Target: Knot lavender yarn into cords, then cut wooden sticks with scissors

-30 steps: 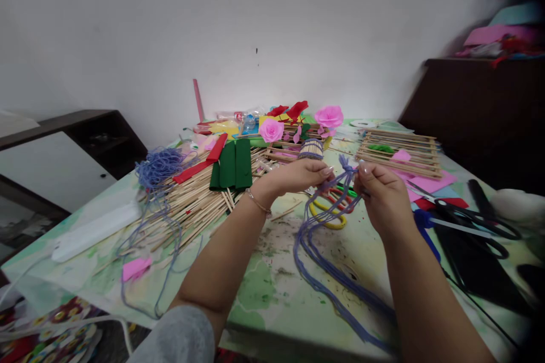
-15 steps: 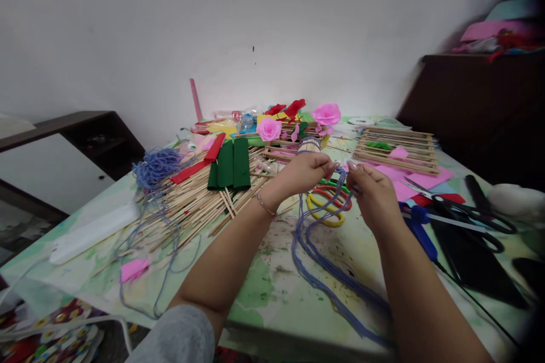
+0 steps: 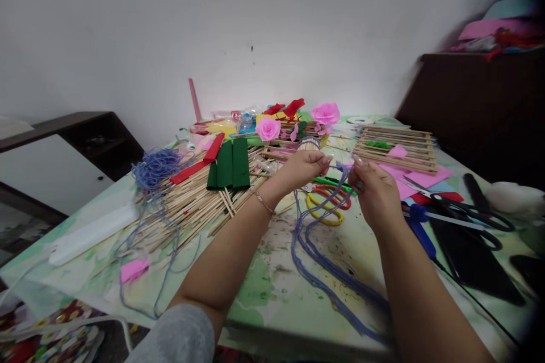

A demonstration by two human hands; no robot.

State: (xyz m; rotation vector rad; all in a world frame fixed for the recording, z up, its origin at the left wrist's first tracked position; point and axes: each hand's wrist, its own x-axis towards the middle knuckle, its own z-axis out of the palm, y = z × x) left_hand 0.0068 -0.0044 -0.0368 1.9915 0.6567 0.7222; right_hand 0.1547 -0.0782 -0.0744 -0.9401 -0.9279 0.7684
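Note:
Bluish-purple yarn strands (image 3: 326, 261) hang from between both hands and trail down over the table toward its front edge. My left hand (image 3: 305, 168) is closed, pinching one end of the yarn at its fingertips. Opposite it, my right hand (image 3: 373, 187) pinches the yarn too, a short stretch running between the two. Below the hands lie scissors with yellow handles (image 3: 326, 216), beside red and green handles. Just behind my left hand stands a small bundle of sticks (image 3: 309, 144) bound with purple yarn.
Loose wooden sticks (image 3: 187, 210), green rolls (image 3: 233, 163) and a yarn tangle (image 3: 156, 169) lie left. Paper flowers (image 3: 268, 129) are at the back. At right are a stick rack (image 3: 395, 147), black scissors (image 3: 464, 209), a blue glue gun (image 3: 419, 227) and a black phone-like slab (image 3: 477, 266).
My hands have moved slightly apart, my right hand shifting right and my left hand a little left. More of the yarn between them shows.

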